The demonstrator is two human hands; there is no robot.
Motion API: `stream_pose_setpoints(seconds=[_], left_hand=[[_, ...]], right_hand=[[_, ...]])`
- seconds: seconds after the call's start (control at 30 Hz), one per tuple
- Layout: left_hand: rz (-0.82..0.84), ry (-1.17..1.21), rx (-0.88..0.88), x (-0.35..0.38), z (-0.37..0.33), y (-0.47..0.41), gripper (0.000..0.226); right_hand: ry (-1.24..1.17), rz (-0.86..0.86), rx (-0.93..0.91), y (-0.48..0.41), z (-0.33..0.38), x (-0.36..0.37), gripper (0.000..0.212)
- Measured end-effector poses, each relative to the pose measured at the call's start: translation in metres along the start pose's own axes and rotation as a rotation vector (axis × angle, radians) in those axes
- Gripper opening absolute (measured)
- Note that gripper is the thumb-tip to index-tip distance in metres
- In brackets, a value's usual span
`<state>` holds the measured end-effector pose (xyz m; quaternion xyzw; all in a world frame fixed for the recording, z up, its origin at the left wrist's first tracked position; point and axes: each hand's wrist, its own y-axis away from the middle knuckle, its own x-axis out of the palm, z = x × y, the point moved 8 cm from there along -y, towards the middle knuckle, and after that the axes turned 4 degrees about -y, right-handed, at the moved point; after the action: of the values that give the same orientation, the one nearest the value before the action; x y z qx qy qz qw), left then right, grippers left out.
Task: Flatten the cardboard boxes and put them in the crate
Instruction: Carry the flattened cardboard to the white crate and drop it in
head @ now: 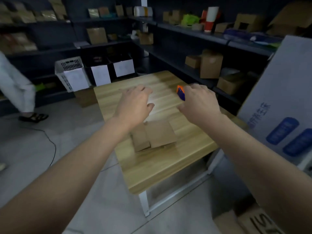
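Cardboard box (pixel 154 135): small, lies low on the wooden table (pixel 162 166), under both forearms, untouched. Probably light, stiff, creases easily; grip the long edges.
Bystander (pixel 16 88): far left, near the path to the crate.
Crate (pixel 67 70): white, on the floor past the table's left corner.
Left hand (pixel 135 105): fingers spread, holding nothing.
Box cutter (pixel 181 93): orange-blue; blade not discernible.
Right hand (pixel 197 102): curled round the cutter.
White carton (pixel 278 92): crowds the right side.

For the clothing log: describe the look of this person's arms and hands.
The left hand and right hand are ungloved, with no watch, ring or wristband showing. Both forearms are bare to the frame edge; no sleeves in view.
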<state>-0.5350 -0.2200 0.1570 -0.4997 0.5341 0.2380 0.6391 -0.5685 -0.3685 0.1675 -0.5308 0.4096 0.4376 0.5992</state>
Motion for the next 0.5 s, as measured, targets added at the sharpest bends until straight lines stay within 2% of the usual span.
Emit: stream_pose_setpoints(seconds=[0.37, 0.5], left_hand=[[0.149, 0.032, 0.001, 0.094, 0.079, -0.056, 0.044], [0.226, 0.079, 0.023, 0.129, 0.103, -0.08, 0.044]], right_hand=[[-0.002, 0.184, 0.053, -0.083, 0.027, 0.102, 0.044], [-0.075, 0.277, 0.164, -0.101, 0.029, 0.142, 0.049]])
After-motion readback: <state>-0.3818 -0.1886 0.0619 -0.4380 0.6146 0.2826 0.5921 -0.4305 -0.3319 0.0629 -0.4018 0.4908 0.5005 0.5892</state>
